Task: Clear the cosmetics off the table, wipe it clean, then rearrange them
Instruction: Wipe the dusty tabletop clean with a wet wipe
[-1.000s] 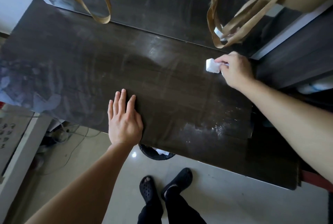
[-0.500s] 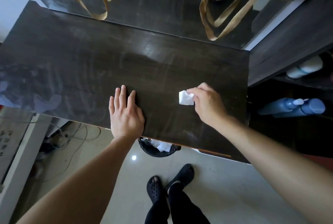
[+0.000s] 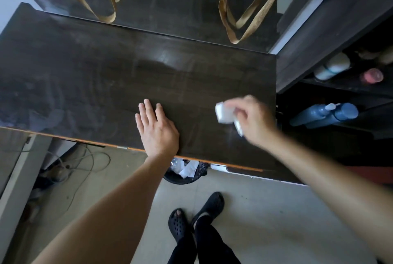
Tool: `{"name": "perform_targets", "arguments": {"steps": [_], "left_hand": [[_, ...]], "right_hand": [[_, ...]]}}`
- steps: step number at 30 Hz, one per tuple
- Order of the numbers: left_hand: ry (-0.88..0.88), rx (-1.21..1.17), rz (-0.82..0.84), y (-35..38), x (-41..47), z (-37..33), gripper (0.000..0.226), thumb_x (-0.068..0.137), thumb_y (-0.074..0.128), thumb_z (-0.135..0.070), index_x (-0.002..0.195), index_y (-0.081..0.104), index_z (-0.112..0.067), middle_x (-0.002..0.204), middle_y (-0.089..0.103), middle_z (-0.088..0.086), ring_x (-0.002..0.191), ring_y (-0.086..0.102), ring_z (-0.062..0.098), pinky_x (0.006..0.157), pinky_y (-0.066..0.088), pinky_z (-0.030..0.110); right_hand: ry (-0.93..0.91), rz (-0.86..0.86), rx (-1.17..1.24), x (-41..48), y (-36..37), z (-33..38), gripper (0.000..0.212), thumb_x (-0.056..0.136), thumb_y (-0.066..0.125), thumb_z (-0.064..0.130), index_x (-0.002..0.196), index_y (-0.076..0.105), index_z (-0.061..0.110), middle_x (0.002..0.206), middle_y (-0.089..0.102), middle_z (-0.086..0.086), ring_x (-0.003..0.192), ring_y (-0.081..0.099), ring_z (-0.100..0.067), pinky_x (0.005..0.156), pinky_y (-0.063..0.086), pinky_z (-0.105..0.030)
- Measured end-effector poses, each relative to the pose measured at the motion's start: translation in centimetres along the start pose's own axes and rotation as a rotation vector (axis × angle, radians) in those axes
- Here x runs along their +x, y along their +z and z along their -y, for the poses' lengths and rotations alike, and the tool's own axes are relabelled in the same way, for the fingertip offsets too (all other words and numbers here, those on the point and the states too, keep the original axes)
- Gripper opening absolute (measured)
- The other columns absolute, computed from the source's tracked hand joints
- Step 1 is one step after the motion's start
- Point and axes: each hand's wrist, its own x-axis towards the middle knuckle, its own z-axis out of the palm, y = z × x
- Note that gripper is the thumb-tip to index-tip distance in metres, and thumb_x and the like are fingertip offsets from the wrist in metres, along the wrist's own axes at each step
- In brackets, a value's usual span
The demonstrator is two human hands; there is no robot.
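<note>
— Where the dark table (image 3: 85, 76) meets the left border of the view, what can be read?
— Little. Its left end is cut off, and the pale smears on the surface there are faint. Some cables (image 3: 85, 161) lie on the floor below, partly behind the table's front edge.
— And the left hand (image 3: 157, 129)?
— It lies flat on the tabletop near the front edge, fingers straight and close together, holding nothing.
— Below it?
— A black bin (image 3: 182, 179), its far half hidden under the table, with crumpled white paper (image 3: 188, 171) inside.
— The right hand (image 3: 253, 121)?
— Motion-blurred. Its fingers are curled round a white wipe (image 3: 224, 112) over the table's right part. Whether the wipe touches the surface cannot be told.
— Farther right?
— The cosmetics sit on side shelves (image 3: 340, 87), all blurred: a white bottle (image 3: 331, 66) and a pink item (image 3: 373, 75) above, blue bottles (image 3: 325, 115) lower down. No label is legible.
— Along the top?
— A mirror (image 3: 159, 2) behind the table, its upper part cut off, with tan bag straps (image 3: 240, 19) hanging before it.
</note>
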Motion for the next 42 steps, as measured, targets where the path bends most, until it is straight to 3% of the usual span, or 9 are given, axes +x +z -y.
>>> {"name": "perform_targets", "arguments": {"steps": [8, 14, 18, 21, 24, 29, 35, 38, 42], "left_hand": [[0.039, 0.044, -0.051, 0.6, -0.4, 0.0, 0.050, 0.087, 0.029, -0.023, 0.127, 0.054, -0.007, 0.146, 0.040, 0.020, 0.139, 0.029, 0.036, 0.116, 0.017, 0.047], [0.046, 0.047, -0.027, 0.3, -0.4, -0.1, 0.050, 0.088, 0.028, -0.023, 0.128, 0.053, -0.007, 0.147, 0.037, 0.020, 0.140, 0.027, 0.036, 0.117, 0.015, 0.048], [0.035, 0.054, -0.017, 0.1, -0.4, -0.2, 0.049, 0.089, 0.029, -0.023, 0.129, 0.052, -0.007, 0.148, 0.036, 0.021, 0.141, 0.026, 0.036, 0.117, 0.014, 0.048], [0.031, 0.060, -0.024, 0.2, -0.4, -0.3, 0.048, 0.089, 0.030, -0.022, 0.128, 0.053, -0.007, 0.148, 0.036, 0.020, 0.141, 0.026, 0.035, 0.117, 0.015, 0.049], [0.030, 0.058, -0.036, 0.2, -0.4, -0.2, 0.047, 0.089, 0.029, -0.022, 0.128, 0.053, -0.007, 0.148, 0.037, 0.020, 0.141, 0.026, 0.035, 0.117, 0.014, 0.047], [0.038, 0.060, -0.044, 0.3, -0.5, -0.2, 0.046, 0.091, 0.031, -0.022, 0.129, 0.052, -0.008, 0.148, 0.036, 0.019, 0.142, 0.025, 0.034, 0.118, 0.012, 0.046], [0.036, 0.060, -0.039, 0.2, -0.4, -0.2, 0.046, 0.089, 0.032, -0.022, 0.129, 0.052, -0.007, 0.148, 0.036, 0.020, 0.141, 0.025, 0.035, 0.118, 0.014, 0.048], [0.034, 0.049, -0.036, 0.2, -0.4, -0.3, 0.047, 0.089, 0.031, -0.022, 0.128, 0.052, -0.007, 0.147, 0.037, 0.021, 0.141, 0.026, 0.036, 0.117, 0.015, 0.049], [0.037, 0.040, -0.030, 0.2, -0.5, -0.2, 0.045, 0.089, 0.036, -0.019, 0.129, 0.052, -0.006, 0.148, 0.036, 0.021, 0.141, 0.025, 0.035, 0.118, 0.014, 0.048]], "right_hand": [[0.185, -0.021, -0.468, 14.2, -2.6, -5.3, 0.036, 0.083, 0.056, -0.002, 0.110, 0.058, 0.022, 0.114, 0.051, -0.015, 0.102, 0.052, -0.038, 0.079, 0.045, -0.041], [0.046, -0.100, -0.368, 5.4, 0.5, -4.2, 0.028, 0.078, 0.054, -0.004, 0.096, 0.067, 0.014, 0.095, 0.055, -0.014, 0.085, 0.053, -0.037, 0.067, 0.046, -0.039], [-0.143, 0.151, -0.169, -5.4, 1.7, -2.4, 0.040, 0.071, 0.060, -0.015, 0.094, 0.072, 0.015, 0.086, 0.056, -0.003, 0.076, 0.054, -0.026, 0.059, 0.050, -0.035], [-0.149, 0.133, -0.141, -1.3, 0.1, -2.9, 0.034, 0.076, 0.055, -0.006, 0.096, 0.071, 0.015, 0.087, 0.056, -0.007, 0.080, 0.056, -0.028, 0.064, 0.050, -0.037], [0.000, -0.022, -0.427, 8.2, -2.5, -4.8, 0.033, 0.081, 0.054, 0.002, 0.109, 0.065, 0.015, 0.105, 0.053, -0.016, 0.099, 0.052, -0.038, 0.080, 0.047, -0.042], [0.234, 0.085, -0.825, 15.6, -4.2, -6.8, 0.043, 0.088, 0.052, 0.001, 0.130, 0.043, -0.001, 0.127, 0.045, -0.028, 0.116, 0.045, -0.045, 0.087, 0.044, -0.050], [0.068, -0.051, -0.811, 6.8, -2.0, -6.8, 0.012, 0.081, 0.048, -0.002, 0.090, 0.054, 0.001, 0.092, 0.054, -0.025, 0.085, 0.055, -0.041, 0.062, 0.049, -0.044], [-0.021, -0.015, -0.592, -2.0, -0.6, -5.9, 0.020, 0.075, 0.037, 0.006, 0.083, 0.055, 0.008, 0.087, 0.052, -0.014, 0.081, 0.054, -0.036, 0.051, 0.047, -0.039], [0.013, 0.140, -0.158, -7.2, -0.6, -4.9, 0.030, 0.077, 0.049, -0.005, 0.088, 0.068, 0.014, 0.084, 0.057, -0.002, 0.075, 0.058, -0.021, 0.058, 0.048, -0.033]]}}
